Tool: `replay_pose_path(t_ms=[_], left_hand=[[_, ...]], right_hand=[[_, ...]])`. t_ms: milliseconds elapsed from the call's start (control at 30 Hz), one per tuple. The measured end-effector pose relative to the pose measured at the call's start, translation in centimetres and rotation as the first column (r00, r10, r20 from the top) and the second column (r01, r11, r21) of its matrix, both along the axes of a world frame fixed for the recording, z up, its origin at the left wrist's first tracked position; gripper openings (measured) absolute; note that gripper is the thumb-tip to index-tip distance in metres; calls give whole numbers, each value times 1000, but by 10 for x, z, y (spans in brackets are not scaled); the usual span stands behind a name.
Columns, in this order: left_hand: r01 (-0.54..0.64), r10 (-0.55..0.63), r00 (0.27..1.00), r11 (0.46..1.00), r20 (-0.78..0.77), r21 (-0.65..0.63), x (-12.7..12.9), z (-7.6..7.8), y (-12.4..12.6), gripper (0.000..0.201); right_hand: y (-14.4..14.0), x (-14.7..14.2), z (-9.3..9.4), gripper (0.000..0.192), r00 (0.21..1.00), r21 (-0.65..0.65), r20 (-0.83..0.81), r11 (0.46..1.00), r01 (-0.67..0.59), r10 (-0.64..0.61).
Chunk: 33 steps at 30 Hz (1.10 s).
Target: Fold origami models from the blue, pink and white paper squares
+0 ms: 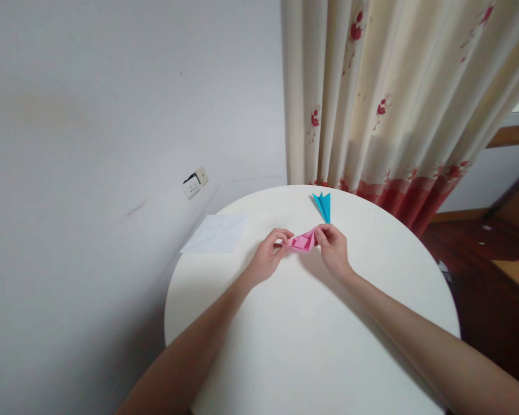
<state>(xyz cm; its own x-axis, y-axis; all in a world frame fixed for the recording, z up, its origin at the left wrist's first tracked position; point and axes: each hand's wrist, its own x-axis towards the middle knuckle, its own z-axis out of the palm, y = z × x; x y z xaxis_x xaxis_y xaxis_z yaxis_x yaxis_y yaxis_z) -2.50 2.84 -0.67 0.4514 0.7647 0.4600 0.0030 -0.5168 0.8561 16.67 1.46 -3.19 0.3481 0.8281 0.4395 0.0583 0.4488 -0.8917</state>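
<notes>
A pink folded paper piece [301, 241] is held just above the round white table [311, 334], between both hands. My left hand [269, 253] pinches its left end with thumb and fingers. My right hand [333, 248] pinches its right end. A blue folded paper shape [323, 206] lies on the table just beyond my right hand, apart from it.
A white paper sheet [216, 233] lies at the table's left edge, overhanging it. A grey wall with a socket [194, 183] is on the left. A cream curtain with red flowers [393, 98] hangs behind the table. Dark wooden floor is at the right.
</notes>
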Motion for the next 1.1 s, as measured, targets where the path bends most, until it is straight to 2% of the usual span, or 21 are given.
replay_pose_path(t_ms=[100, 267, 500, 600, 700, 800, 900, 1000, 1100], left_hand=[[0, 14, 993, 993, -113, 118, -4, 2, 2, 14], [7, 77, 964, 949, -256, 314, -9, 3, 5, 9], [-105, 209, 947, 919, -243, 381, -17, 8, 9, 13], [-106, 222, 940, 911, -258, 399, -19, 10, 11, 12], [-104, 235, 932, 902, -274, 418, -21, 9, 13, 13], [-85, 234, 925, 895, -299, 437, -24, 9, 14, 15], [-16, 182, 918, 904, -352, 427, -26, 11, 14, 19], [60, 127, 899, 913, -419, 404, -27, 14, 13, 22], [86, 119, 878, 914, -464, 396, -27, 16, 12, 23]], right_hand=[[0, 1, 1, 25, 1000, 7, -17, 1000, 24, -24], [-2, 0, 2, 24, 1000, 16, 5, 1000, 27, -27], [3, 2, -3, 26, 998, -21, -62, 1000, 19, -20], [2, 3, -2, 25, 999, -11, 32, 999, -35, 36], [-3, 6, 3, 29, 974, 45, 216, 996, -81, 69], [-7, 12, 9, 36, 900, 126, 433, 986, -110, 45], [-8, 20, 13, 40, 781, 175, 623, 966, -189, 40], [-8, 26, 16, 37, 640, 161, 767, 953, -257, 43], [-9, 29, 19, 31, 551, 132, 833, 949, -285, 50]])
